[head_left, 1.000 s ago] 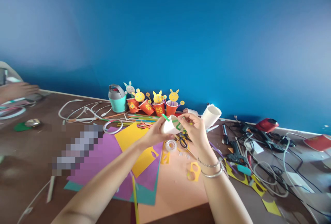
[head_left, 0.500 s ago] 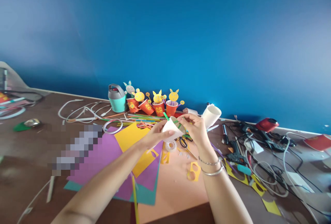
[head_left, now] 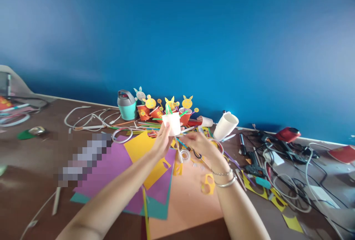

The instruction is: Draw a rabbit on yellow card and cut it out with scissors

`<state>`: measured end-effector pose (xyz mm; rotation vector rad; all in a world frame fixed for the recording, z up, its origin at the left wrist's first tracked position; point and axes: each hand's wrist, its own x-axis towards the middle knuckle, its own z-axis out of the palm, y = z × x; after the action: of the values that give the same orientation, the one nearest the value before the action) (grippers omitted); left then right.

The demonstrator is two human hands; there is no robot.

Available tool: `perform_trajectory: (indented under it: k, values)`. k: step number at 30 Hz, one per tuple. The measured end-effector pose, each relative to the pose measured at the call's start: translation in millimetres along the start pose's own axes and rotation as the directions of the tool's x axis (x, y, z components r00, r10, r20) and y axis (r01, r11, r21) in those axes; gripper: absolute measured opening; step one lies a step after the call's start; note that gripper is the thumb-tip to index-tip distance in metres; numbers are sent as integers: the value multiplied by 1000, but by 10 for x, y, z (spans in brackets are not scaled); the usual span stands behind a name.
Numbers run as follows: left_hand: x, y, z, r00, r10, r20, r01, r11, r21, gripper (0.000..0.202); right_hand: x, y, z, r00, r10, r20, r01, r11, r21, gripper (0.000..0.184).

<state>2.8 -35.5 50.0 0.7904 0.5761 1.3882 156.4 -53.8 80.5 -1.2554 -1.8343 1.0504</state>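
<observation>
At 12 o'clock, your left hand (head_left: 162,140) grips a white paper cup (head_left: 172,125), green strips (head_left: 183,113) poking out; at the cup's 4 o'clock, your right hand (head_left: 199,143) is bunched, can't tell if holding anything.

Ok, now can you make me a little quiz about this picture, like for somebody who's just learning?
1. Which hand holds the white cup?
2. True or false: the teal container stands to the left of the row of red cups with paper animals.
3. Fill in the colour: the thin strips sticking out of the white cup's top are ____.

Key:
1. The left hand.
2. True.
3. Green.
</observation>
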Motion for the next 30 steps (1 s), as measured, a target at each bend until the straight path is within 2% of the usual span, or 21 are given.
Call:
perform_trajectory:
  k: [1,5,9,15,18,20,22,24,26,27,28,29,30]
  values:
    - [-5,-11,5,1000,-13,5,13,1000,1,65,14,18,79,998,37,46,-38,999,13,39]
    - [0,-21,-6,999,-9,-36,10,999,31,67,53,78,262,997,63,48,-65,997,35,40]
    - [34,-35,-39,998,3,-65,0,999,47,67,48,104,226,990,54,131,-51,998,-26,33]
    - [18,-126,-56,999,-20,-27,24,992,124,57,78,126,230,998,55,14,-55,998,25,22]
    - [7,-142,-74,1000,5,-30,1,984,180,53,88,132,266,997,74,24,-75,997,30,23]
    - [10,-135,-92,999,25,-45,-15,978,209,54,76,119,277,990,126,66,-124,992,-34,24]
    - [21,-125,-111,998,30,-54,-17,971,237,54,55,96,261,980,158,118,-146,984,-99,25]
    - [38,-116,-131,999,28,-42,-16,966,257,55,32,80,191,973,135,188,-112,985,-130,24]
    - [58,-102,-151,999,41,-11,-36,964,265,58,12,82,50,961,106,256,-63,983,-172,20]
    - [67,-91,-161,999,43,6,-44,964,263,59,4,90,-41,955,142,261,-78,968,-240,16]
    - [72,-76,-169,999,37,25,-42,964,262,59,-2,100,-138,963,160,215,-88,947,-310,17]
    - [74,-58,-175,999,13,47,-25,965,263,60,-6,109,-232,991,131,39,-108,925,-364,19]
    - [69,-39,-178,997,-28,74,8,963,268,60,-9,113,-314,982,78,-173,-140,913,-382,22]
